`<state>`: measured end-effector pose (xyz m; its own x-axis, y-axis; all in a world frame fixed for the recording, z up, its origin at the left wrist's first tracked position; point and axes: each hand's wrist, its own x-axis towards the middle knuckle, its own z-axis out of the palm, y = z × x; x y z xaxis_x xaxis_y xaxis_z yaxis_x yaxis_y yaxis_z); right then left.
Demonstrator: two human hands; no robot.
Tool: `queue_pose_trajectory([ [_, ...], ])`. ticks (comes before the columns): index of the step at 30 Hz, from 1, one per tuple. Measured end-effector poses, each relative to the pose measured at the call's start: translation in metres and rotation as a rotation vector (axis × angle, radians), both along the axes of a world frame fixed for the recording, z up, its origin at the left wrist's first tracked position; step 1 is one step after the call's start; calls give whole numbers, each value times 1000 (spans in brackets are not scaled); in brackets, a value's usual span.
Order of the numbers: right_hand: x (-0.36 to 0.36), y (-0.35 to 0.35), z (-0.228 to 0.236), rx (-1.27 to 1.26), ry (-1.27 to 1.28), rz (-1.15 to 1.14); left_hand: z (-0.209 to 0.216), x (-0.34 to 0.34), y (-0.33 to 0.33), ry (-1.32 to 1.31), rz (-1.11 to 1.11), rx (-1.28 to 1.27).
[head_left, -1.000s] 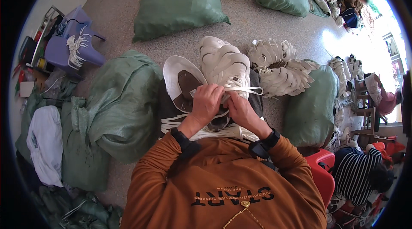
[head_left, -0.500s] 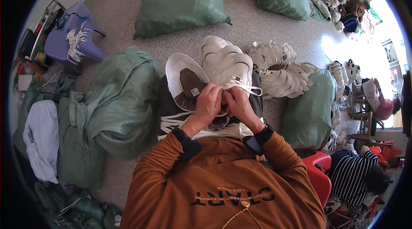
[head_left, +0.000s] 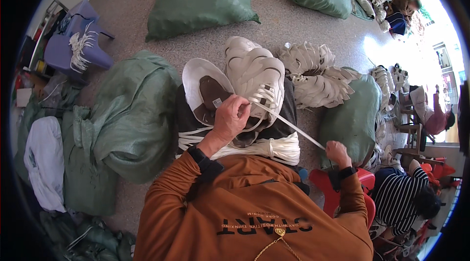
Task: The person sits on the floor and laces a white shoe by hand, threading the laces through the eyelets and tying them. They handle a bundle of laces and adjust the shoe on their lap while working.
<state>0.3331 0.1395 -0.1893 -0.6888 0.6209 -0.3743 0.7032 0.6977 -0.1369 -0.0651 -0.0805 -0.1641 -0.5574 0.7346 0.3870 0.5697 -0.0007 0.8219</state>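
An off-white sneaker [head_left: 254, 68] with wavy layered panels lies in front of me, its toe pointing away. Its white shoelace [head_left: 298, 131] runs taut from the eyelets out to the right. My right hand [head_left: 339, 154] is closed in a fist around that lace, well to the right of the sneaker. With finger and thumb pinched, my left hand [head_left: 234, 114] grips the sneaker's edge beside the eyelets. A second shoe [head_left: 193, 82], with white lining and a brown insole, rests sole-down or tilted to the left; its lower part is hidden.
A bundle of white laces [head_left: 284, 148] lies near my body. More sneaker uppers [head_left: 323, 87] are piled to the right, by a green sack [head_left: 352, 119]. Another green sack [head_left: 139, 114] stands left. A red stool [head_left: 328, 197] is near my right elbow. A person in stripes [head_left: 404, 190] sits at right.
My right hand has moved from the sneaker out to the right and toward me, drawing the lace straight. The lace's loop has gone. My left hand stays at the sneaker.
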Motion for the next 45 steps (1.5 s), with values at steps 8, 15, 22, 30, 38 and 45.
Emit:
queue_pose_trajectory([
  [8, -151, -61, 37, -153, 838, 29, 23, -1, 0, 148, 9, -69],
  [15, -207, -86, 52, -708, 792, -19, 27, 14, -2, 524, -147, -75],
  [22, -205, -77, 50, -981, 554, -190, 14, 35, 10, 622, -122, -210],
  [30, -190, -55, 86, -1013, 681, -225, 2, 32, 34, 700, -104, -222],
  [38, -172, -46, 89, -1218, 1273, -256, 26, 24, 17, 619, -149, -147],
  [45, -121, -23, 77, -1780, 1674, -297, 42, -64, -72, 386, -120, -365],
])
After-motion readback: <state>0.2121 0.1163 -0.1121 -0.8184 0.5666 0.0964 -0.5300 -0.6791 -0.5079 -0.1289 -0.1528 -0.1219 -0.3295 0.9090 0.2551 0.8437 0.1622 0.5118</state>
